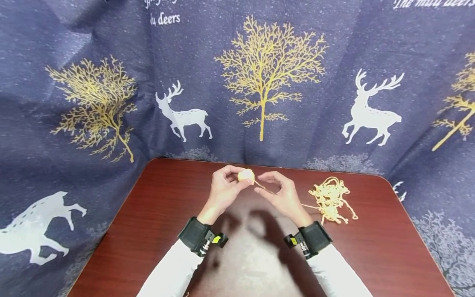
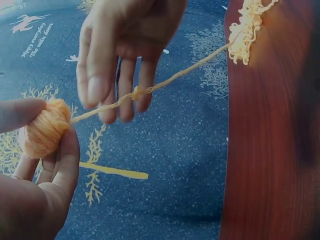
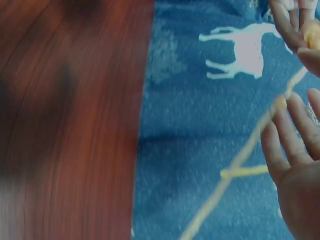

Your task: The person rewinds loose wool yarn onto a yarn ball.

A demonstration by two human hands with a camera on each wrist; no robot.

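Left hand [image 2: 37, 200] pinches the yarn ball [image 2: 47, 131] between its fingers; the strand [image 2: 176, 77] slants rightward past the right hand [image 2: 125, 45], fingers loosely straight, toward tangled yarn [image 2: 245, 35].

A strand of yarn [image 2: 185, 72] spans the gap between the left hand [image 1: 224, 187] and the right hand [image 1: 281, 194] — a bar across any straight pass. Right of them, a loose tangle [image 1: 329, 199] blocks part of the table [image 1: 167, 206]; leftward a hand could pass freely — as far as the curtain [image 1: 22, 173].
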